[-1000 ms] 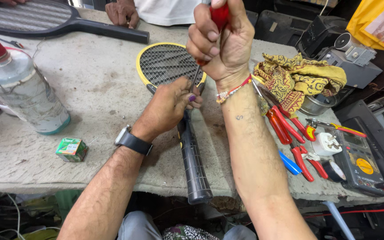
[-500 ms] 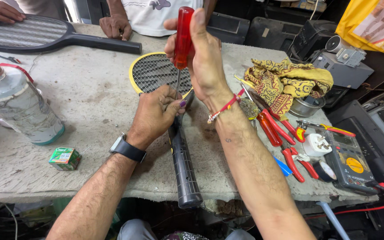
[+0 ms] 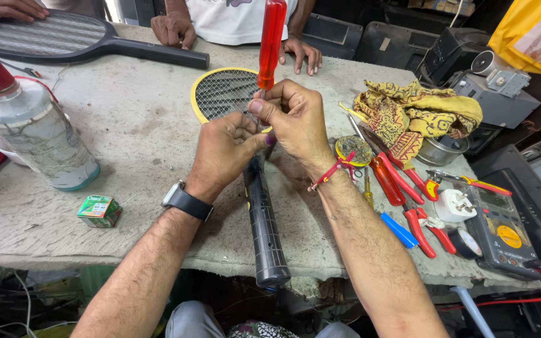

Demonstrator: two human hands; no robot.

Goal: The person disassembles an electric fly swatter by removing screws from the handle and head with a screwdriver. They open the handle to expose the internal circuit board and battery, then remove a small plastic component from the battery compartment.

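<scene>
A yellow-rimmed racket-shaped bug zapper (image 3: 220, 91) lies on the grey worktop (image 3: 139, 138), its black handle (image 3: 264, 225) pointing towards me. My left hand (image 3: 223, 153) presses on the neck where head and handle meet. My right hand (image 3: 295, 119) grips the lower shaft of a red-handled screwdriver (image 3: 271, 40), which stands upright with its tip down at that neck. Fingers of both hands meet around the shaft.
A second black zapper (image 3: 64, 37) lies at the back left under another person's hands (image 3: 173, 28). A large plastic bottle (image 3: 32, 134) and a small green box (image 3: 98, 211) stand left. Red pliers (image 3: 402, 184), a yellow cloth (image 3: 421, 116), a white plug (image 3: 455, 205) and a multimeter (image 3: 502, 235) crowd the right.
My right hand slid down from the red handle to the screwdriver's lower shaft. The screwdriver now stands upright and fully bare above my hands. The left hand stayed on the zapper's neck.
</scene>
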